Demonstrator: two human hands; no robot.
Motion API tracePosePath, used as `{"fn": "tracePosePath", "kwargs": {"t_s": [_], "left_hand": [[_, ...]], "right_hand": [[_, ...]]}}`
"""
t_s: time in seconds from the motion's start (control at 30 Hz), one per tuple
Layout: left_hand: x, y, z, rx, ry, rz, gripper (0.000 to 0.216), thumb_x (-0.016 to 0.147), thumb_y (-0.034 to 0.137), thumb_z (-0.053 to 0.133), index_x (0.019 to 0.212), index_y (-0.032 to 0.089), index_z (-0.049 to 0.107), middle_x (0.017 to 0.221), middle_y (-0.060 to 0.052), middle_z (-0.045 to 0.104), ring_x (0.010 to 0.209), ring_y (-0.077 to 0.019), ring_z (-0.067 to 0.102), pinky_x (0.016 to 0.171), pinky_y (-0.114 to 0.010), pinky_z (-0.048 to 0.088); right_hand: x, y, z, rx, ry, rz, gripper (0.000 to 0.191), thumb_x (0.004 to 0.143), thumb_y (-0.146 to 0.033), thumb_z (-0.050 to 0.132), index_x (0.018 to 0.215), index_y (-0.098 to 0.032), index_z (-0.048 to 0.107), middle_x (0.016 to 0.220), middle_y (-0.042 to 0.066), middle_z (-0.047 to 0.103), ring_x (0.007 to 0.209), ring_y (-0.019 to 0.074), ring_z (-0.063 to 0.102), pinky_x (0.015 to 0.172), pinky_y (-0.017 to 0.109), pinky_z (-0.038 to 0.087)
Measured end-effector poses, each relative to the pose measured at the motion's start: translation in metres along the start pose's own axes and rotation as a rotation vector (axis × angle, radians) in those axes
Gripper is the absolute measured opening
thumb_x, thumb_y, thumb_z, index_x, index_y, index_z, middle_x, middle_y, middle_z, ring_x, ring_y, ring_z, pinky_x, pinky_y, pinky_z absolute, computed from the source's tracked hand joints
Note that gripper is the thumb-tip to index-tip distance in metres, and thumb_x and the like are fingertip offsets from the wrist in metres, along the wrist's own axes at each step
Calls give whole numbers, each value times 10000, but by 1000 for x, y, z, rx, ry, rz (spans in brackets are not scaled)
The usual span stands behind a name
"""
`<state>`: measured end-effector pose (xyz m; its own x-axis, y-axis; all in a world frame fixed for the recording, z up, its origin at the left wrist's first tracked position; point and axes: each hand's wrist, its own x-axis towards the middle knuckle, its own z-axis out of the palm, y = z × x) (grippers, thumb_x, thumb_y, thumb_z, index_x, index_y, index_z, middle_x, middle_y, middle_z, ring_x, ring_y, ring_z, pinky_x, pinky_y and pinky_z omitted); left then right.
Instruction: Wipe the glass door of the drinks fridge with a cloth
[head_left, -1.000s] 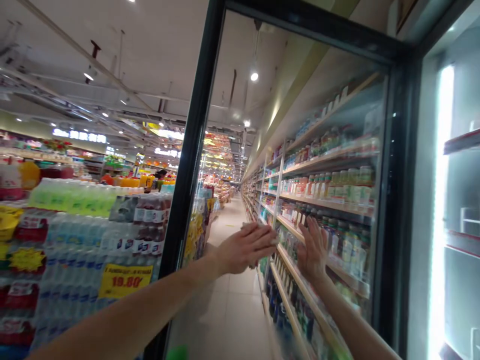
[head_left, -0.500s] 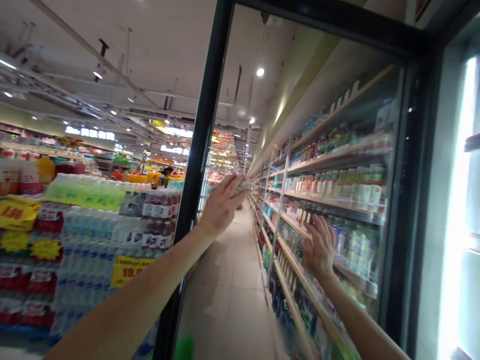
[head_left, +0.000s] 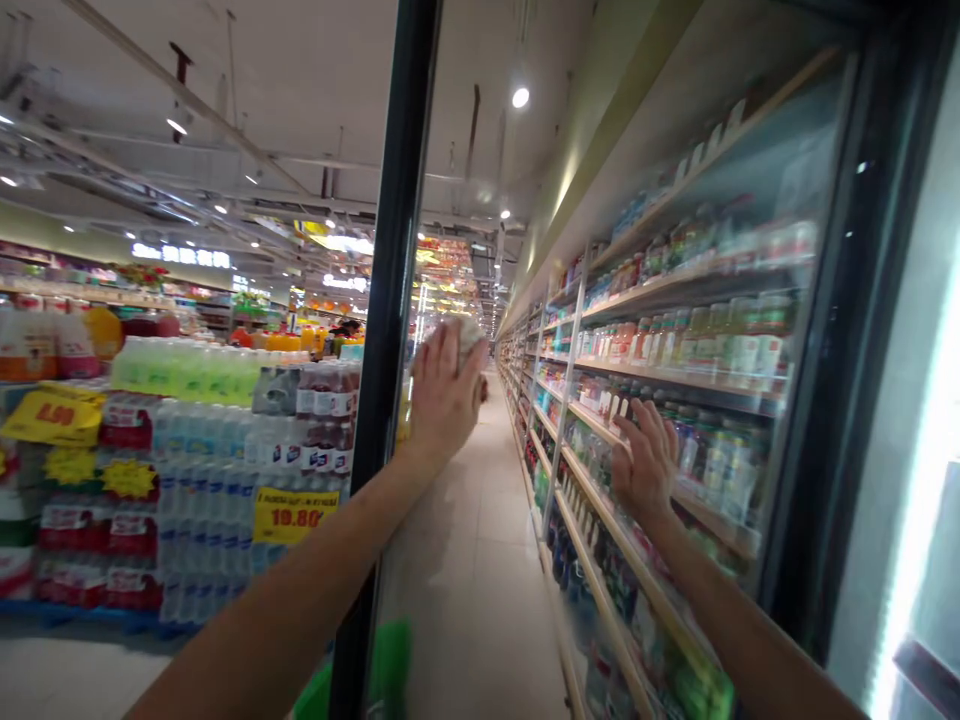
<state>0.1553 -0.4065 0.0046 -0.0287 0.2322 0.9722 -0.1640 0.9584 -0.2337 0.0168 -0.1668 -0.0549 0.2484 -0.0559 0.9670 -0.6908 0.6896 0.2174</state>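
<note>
A glass cooler door (head_left: 675, 200) in a black frame (head_left: 394, 300) stands swung open in front of me. My left hand (head_left: 444, 395) presses a pale cloth (head_left: 470, 335) flat against the glass near the door's left edge, fingers together over it. My right hand (head_left: 645, 465) lies flat on the glass further right and lower, fingers spread, holding nothing. Both forearms reach up from the bottom of the view.
Through the glass a long aisle (head_left: 480, 540) runs away, with shelves of bottled drinks (head_left: 675, 340) along its right side. Stacked packs of bottled water (head_left: 225, 480) with a yellow price sign (head_left: 295, 515) stand at left. The lit cooler interior (head_left: 922, 480) is at far right. Something green (head_left: 375, 675) sits low.
My left hand with the cloth has swept up and to the left across the glass, from mid-door to near the frame. My right hand has stayed flat on the glass.
</note>
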Motion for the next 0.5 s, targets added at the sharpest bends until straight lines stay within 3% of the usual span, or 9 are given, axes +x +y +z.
{"fn": "tracePosePath", "kwargs": {"t_s": [0.1, 0.13, 0.17, 0.27, 0.3, 0.33, 0.43, 0.47, 0.5], "left_hand": [[-26, 4, -4, -82, -136, 496, 450, 857, 251, 483, 1301, 267, 409, 1454, -48, 336, 1379, -201, 195, 1097, -382, 241], [-33, 4, -4, -99, -162, 579, 431, 861, 267, 481, 1288, 276, 423, 1441, -34, 360, 1372, -189, 216, 1097, -364, 242], [-36, 4, -5, -97, -164, 563, 414, 864, 277, 478, 1276, 276, 438, 1434, -36, 372, 1367, -190, 232, 1093, -364, 246], [-33, 2, -5, -17, -69, 132, 407, 853, 256, 487, 1259, 237, 464, 1448, -105, 334, 1371, -247, 216, 1079, -438, 245], [-31, 3, -4, -6, -51, 75, 411, 847, 246, 493, 1257, 229, 467, 1457, -114, 315, 1377, -257, 196, 1079, -450, 237], [-30, 5, -3, -18, -67, 131, 416, 843, 243, 498, 1257, 230, 468, 1464, -104, 304, 1382, -253, 178, 1086, -445, 225], [-26, 13, -2, -138, -224, 635, 426, 849, 296, 497, 1271, 252, 457, 1453, -37, 342, 1380, -198, 190, 1110, -369, 197], [-22, 13, -2, -156, -261, 700, 430, 855, 306, 490, 1281, 266, 445, 1445, -15, 359, 1372, -178, 211, 1112, -345, 195], [-17, 12, -2, -151, -267, 654, 437, 861, 302, 482, 1294, 271, 430, 1443, -9, 361, 1368, -174, 223, 1114, -345, 190]], "right_hand": [[1, -1, 0, 14, 4, -10, 344, 835, -198, 436, 1163, -193, 541, 1325, 118, 511, 1293, 246, 404, 1060, 451, 291], [1, -1, 0, 12, -3, -8, 345, 837, -196, 436, 1166, -192, 539, 1328, 118, 508, 1294, 245, 402, 1060, 449, 291], [1, -2, 0, 7, -7, -5, 345, 838, -196, 435, 1167, -192, 538, 1329, 119, 507, 1294, 244, 402, 1060, 446, 291], [1, -3, 0, -4, -8, 3, 341, 843, -204, 426, 1165, -194, 538, 1327, 118, 509, 1297, 244, 398, 1059, 447, 289], [1, -2, -1, -3, -5, 3, 339, 845, -208, 423, 1163, -197, 539, 1325, 117, 510, 1296, 244, 399, 1058, 448, 290], [1, -2, 0, 0, -1, 4, 338, 846, -211, 420, 1162, -200, 539, 1325, 115, 510, 1294, 244, 401, 1056, 450, 291], [0, -1, 0, 8, -9, 7, 344, 841, -206, 419, 1166, -206, 535, 1331, 106, 505, 1297, 245, 397, 1052, 454, 293], [0, -1, 0, 12, -12, 8, 348, 838, -201, 421, 1168, -207, 533, 1335, 104, 501, 1299, 244, 394, 1052, 453, 293], [0, -1, 0, 17, -13, 9, 353, 835, -196, 422, 1170, -208, 532, 1339, 101, 498, 1300, 243, 392, 1053, 452, 292]]}}
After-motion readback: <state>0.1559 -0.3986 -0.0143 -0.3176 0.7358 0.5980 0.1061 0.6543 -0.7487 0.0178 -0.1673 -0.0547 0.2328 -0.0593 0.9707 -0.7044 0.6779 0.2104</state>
